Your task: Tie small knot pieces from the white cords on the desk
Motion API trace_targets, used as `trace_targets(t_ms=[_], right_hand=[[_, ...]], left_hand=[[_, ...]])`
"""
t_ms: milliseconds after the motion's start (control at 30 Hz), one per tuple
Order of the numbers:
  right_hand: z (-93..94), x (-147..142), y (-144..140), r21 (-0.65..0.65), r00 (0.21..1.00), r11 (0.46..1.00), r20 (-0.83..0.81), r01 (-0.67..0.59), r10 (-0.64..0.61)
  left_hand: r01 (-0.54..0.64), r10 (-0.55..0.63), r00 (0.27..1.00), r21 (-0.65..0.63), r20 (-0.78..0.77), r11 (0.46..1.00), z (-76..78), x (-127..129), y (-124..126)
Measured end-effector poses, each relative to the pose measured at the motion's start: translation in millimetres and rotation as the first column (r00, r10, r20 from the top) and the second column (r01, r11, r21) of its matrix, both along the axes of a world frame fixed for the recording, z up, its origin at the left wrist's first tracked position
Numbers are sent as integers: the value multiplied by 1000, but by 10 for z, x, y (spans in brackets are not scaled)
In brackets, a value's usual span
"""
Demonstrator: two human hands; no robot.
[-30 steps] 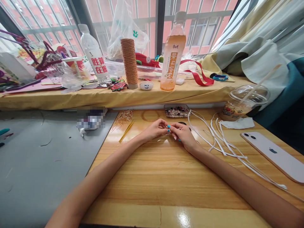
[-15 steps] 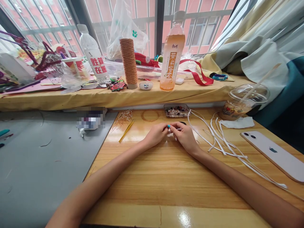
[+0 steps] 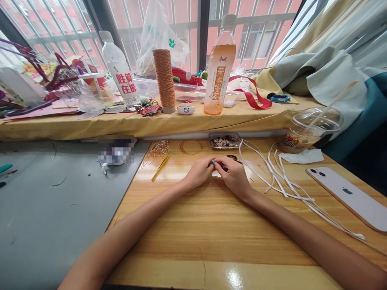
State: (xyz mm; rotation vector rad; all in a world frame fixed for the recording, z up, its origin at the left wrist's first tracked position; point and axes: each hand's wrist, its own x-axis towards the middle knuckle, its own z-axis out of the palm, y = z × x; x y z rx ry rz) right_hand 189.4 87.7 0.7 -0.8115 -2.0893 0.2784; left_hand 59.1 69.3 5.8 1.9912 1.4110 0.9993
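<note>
My left hand (image 3: pixel 200 172) and my right hand (image 3: pixel 235 176) meet over the wooden table, fingertips pinched together. A tiny bright blue spot (image 3: pixel 213 162) shows where they touch; I cannot tell whether it is a painted nail or a small piece. Whatever lies between the fingers is too small or hidden. Black loops that look like scissor handles (image 3: pixel 232 157) peek out behind my right hand. Left of my left hand lie gold tweezers (image 3: pixel 161 166). Beyond the hands are a coil of thin brown cord (image 3: pixel 191 147) and a clear box of small beads (image 3: pixel 225 141).
White cords (image 3: pixel 282 177) spread to the right, near a phone (image 3: pixel 347 197) and a plastic cup with a straw (image 3: pixel 305 135). Tangled thread (image 3: pixel 159 149) lies at the table's back left. On the cloth-covered sill stand a spool of brown cord (image 3: pixel 164 80), a tea bottle (image 3: pixel 220 72) and a water bottle (image 3: pixel 121 74).
My right hand has shifted slightly left and its fingers have closed in against the left fingertips. More of the black loops shows behind it. My left hand stays almost in place.
</note>
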Motion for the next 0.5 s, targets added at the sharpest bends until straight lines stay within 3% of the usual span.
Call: trace_targets(t_ms=[100, 200, 333, 400, 500], right_hand=[[-23, 4, 3, 119, 998, 993, 55, -10, 4], [-8, 9, -3, 128, 999, 992, 47, -13, 7], [44, 20, -3, -50, 998, 999, -52, 17, -20], [60, 26, 5, -152, 995, 988, -93, 30, -45], [62, 31, 15, -208, 993, 978, -109, 22, -46]], left_hand=[[-22, 23, 999, 19, -45, 1000, -27, 8, 6], [7, -7, 1000, 4, 7, 1000, -38, -31, 31], [197, -149, 961, -195, 235, 961, -21, -167, 82], [275, -161, 920, -295, 358, 915, -16, -234, 100], [317, -149, 881, -326, 449, 890, -24, -287, 112]])
